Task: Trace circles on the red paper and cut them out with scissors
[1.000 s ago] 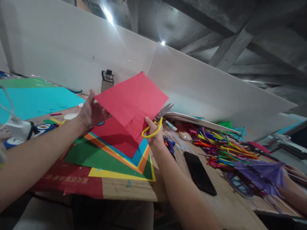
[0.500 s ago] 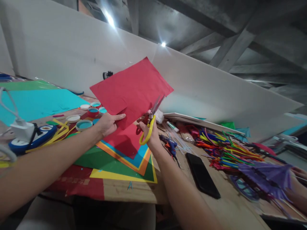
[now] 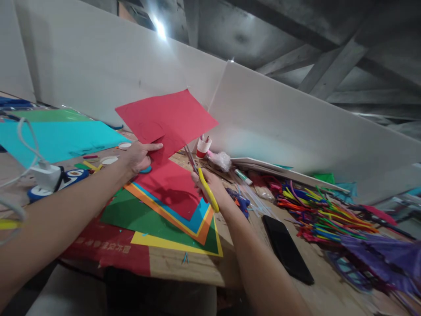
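My left hand (image 3: 140, 157) pinches a red sheet of paper (image 3: 171, 116) at its lower left edge and holds it up above the table. Faint curved lines show on the sheet, and a cut flap lies by my thumb. In my right hand (image 3: 210, 184) is a pair of scissors (image 3: 207, 188) with yellow handles. Their blades point up and left, close to the sheet's lower edge; whether they touch it I cannot tell. Below lies a stack of coloured paper, with a red sheet (image 3: 179, 188) on top and a green sheet (image 3: 125, 213) lower down.
Right of my arm lie a black phone (image 3: 287, 250), a blue glue gun (image 3: 242, 204) and many pipe cleaners (image 3: 325, 215). A paper cup (image 3: 204, 147) stands behind the scissors. At left are a cyan sheet (image 3: 66, 140) and a white plug (image 3: 46, 175). A white partition (image 3: 279, 118) rises behind.
The red sheet has shifted left and tilted flatter. My right hand has lowered the scissors away from the sheet's right side and turned their blades leftward. The view has swung slightly left.
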Tool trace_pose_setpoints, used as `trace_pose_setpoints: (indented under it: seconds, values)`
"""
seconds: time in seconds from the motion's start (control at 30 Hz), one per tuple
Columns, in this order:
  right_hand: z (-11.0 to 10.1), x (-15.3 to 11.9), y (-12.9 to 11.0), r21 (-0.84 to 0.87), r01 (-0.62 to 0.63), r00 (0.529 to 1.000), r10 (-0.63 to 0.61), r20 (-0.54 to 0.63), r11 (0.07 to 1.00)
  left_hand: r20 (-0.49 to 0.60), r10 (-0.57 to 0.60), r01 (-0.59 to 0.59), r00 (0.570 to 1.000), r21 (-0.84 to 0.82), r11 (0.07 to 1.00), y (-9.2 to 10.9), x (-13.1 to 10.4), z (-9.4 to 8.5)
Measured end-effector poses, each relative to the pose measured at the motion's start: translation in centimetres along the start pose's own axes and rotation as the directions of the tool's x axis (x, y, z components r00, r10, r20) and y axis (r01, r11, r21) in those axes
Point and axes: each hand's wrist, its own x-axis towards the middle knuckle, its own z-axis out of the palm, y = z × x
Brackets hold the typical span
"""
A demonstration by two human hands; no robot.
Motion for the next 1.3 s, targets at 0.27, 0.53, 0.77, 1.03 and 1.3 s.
trace_pose_setpoints:
  seconds: [0.27, 0.53, 0.77, 1.03, 1.3]
  values:
    - [0.6, -0.2, -0.3, 0.004, -0.051, 0.991, 0.050, 0.126, 0.999, 0.117, -0.077, 0.069, 0.990, 0.068, 0.995, -1.3, -0.6, 0.0]
    - [0.8, -0.4, -0.8, 0.033, -0.090, 0.989, 0.085, 0.123, 0.995, 0.142, -0.081, 0.069, 0.987, 0.088, 0.994, -1.3, -0.8, 0.0]
    - [1.3, -0.9, -1.2, 0.038, -0.074, 0.996, 0.071, 0.060, 0.997, 0.192, -0.093, 0.071, 0.977, 0.121, 0.990, -1.2, -1.0, -0.2]
    - [1.4, -1.1, -1.4, 0.016, -0.111, 0.991, 0.110, 0.073, 0.994, 0.109, -0.131, 0.111, 0.985, 0.176, 0.978, -0.8, -1.2, 0.1]
    - [1.6, -0.6, -0.5, 0.029, -0.044, 0.998, 0.043, 0.049, 0.999, 0.221, -0.078, 0.037, 0.972, 0.186, 0.982, -1.3, -1.7, 0.3]
